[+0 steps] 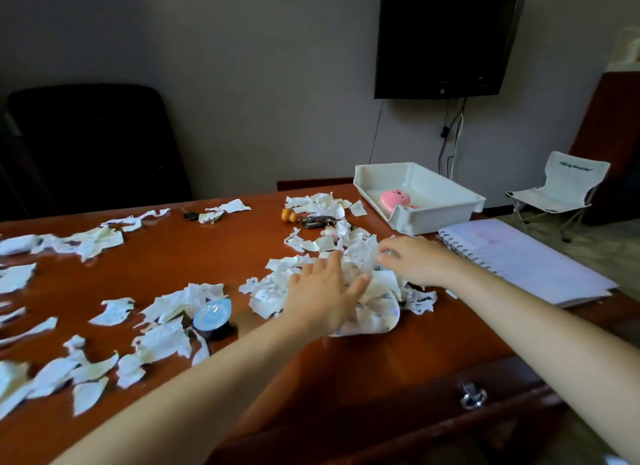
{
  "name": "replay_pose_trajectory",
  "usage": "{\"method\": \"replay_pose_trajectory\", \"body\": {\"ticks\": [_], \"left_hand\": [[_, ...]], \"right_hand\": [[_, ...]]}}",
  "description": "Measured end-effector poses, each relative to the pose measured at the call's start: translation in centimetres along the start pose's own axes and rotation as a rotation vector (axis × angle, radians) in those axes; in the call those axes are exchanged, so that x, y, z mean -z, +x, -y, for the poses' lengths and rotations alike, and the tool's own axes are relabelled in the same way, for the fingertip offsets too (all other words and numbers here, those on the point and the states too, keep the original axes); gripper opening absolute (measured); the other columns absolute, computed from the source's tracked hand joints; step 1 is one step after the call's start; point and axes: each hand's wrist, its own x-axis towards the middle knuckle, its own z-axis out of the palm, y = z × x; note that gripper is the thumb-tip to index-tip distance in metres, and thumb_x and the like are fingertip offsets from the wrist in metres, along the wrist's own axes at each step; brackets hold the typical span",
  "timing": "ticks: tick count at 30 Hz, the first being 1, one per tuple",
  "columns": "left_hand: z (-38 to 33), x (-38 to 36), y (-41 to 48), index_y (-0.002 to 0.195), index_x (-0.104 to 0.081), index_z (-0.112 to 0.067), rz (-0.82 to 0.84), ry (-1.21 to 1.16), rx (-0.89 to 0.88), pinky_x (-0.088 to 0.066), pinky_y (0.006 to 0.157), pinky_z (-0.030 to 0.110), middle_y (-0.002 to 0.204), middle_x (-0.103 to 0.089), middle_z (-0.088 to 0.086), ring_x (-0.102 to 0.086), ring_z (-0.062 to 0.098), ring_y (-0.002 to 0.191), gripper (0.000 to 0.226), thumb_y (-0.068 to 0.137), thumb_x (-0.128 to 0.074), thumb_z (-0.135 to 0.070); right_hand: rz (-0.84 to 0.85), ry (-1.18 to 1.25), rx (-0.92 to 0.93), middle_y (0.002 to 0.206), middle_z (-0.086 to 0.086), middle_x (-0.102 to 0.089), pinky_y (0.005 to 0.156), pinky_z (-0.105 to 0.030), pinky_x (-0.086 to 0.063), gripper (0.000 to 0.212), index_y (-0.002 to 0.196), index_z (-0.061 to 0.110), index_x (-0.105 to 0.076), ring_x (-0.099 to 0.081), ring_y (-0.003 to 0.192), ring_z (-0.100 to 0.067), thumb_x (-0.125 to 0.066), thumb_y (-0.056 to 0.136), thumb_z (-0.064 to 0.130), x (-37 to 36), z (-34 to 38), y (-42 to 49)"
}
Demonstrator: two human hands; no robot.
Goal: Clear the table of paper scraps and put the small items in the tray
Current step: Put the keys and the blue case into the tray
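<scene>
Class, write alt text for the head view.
Left hand and right hand gather a paper scrap pile on a brown table. More scraps lie left; a white tray behind holds a pink brush.

Torn white paper scraps [166, 329] lie scattered over the red-brown bench [214, 256], heaped thickest near the white tray [436, 218]; in the tray lies a pink hairbrush [394, 199]; keys [317, 221] rest among the scraps
</scene>
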Motion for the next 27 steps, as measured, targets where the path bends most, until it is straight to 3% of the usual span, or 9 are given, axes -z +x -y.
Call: {"method": "replay_pose_trajectory", "body": {"ticks": [4,8,11,16,21,24,27], "left_hand": [[-0.5,-2.6,0.2,0.138,-0.029,-0.016,-0.107,0.086,-0.004,-0.024,0.107,0.043,0.138,-0.044,0.006,-0.035,0.028,0.130,0.061,0.093,-0.030,-0.057],[0.5,-3.6,0.8,0.121,-0.041,-0.018,-0.187,0.144,-0.059,-0.027,0.102,0.037,0.122,-0.051,0.000,-0.042,0.024,0.116,0.067,0.083,-0.017,-0.067],[2.1,-3.5,1.3,0.111,-0.047,-0.017,-0.219,0.180,-0.078,-0.025,0.101,0.034,0.113,-0.051,-0.001,-0.043,0.021,0.108,0.054,0.088,-0.034,-0.064],[3.4,-2.6,1.9,0.101,-0.052,-0.018,-0.256,0.263,-0.082,-0.023,0.100,0.034,0.106,-0.055,-0.001,-0.045,0.020,0.105,0.049,0.087,-0.041,-0.063],[3.9,-1.7,2.7,0.087,-0.052,-0.020,-0.247,0.264,-0.114,-0.023,0.101,0.035,0.105,-0.050,-0.003,-0.043,0.019,0.105,0.038,0.088,-0.047,-0.058],[3.8,-0.5,3.5,0.063,-0.036,-0.021,-0.170,0.183,-0.131,-0.027,0.087,0.033,0.086,-0.044,-0.005,-0.041,0.017,0.087,0.042,0.086,-0.054,-0.052],[3.4,1.1,4.6,0.059,-0.030,-0.019,-0.108,0.016,-0.122,-0.025,0.065,0.029,0.063,-0.037,-0.005,-0.035,0.015,0.062,0.049,0.085,-0.060,-0.047]], "right_hand": [[-0.051,-0.007,-0.058,0.123,0.001,-0.052,0.088,-0.037,-0.043,0.036,0.121,0.030,-0.052,-0.051,0.115,-0.025,-0.043,0.091,0.048,-1.9,-0.5,0.4],[-0.142,-0.025,-0.023,0.137,0.003,-0.047,0.086,-0.038,-0.044,0.037,0.127,0.031,-0.049,-0.050,0.120,-0.025,-0.045,0.093,0.046,-3.8,-0.9,0.2],[-0.216,-0.058,0.003,0.141,0.004,-0.045,0.087,-0.038,-0.045,0.039,0.132,0.030,-0.047,-0.049,0.123,-0.024,-0.045,0.095,0.043,-4.2,-1.0,0.0],[-0.240,0.051,0.027,0.139,0.005,-0.047,0.089,-0.037,-0.045,0.044,0.134,0.029,-0.045,-0.050,0.122,-0.021,-0.053,0.092,0.039,-3.9,-1.5,0.1],[-0.237,0.145,0.049,0.121,0.003,-0.054,0.087,-0.039,-0.048,0.039,0.126,0.026,-0.053,-0.055,0.108,-0.019,-0.061,0.088,0.032,-3.1,-2.0,0.3],[-0.271,0.205,0.067,0.116,0.002,-0.055,0.087,-0.038,-0.047,0.038,0.122,0.023,-0.057,-0.055,0.105,-0.019,-0.065,0.085,0.029,-2.5,-2.1,0.7],[-0.281,0.266,0.086,0.115,-0.001,-0.056,0.087,-0.034,-0.046,0.034,0.117,0.023,-0.060,-0.055,0.104,-0.019,-0.067,0.084,0.028,-1.5,-2.2,1.4]]}}
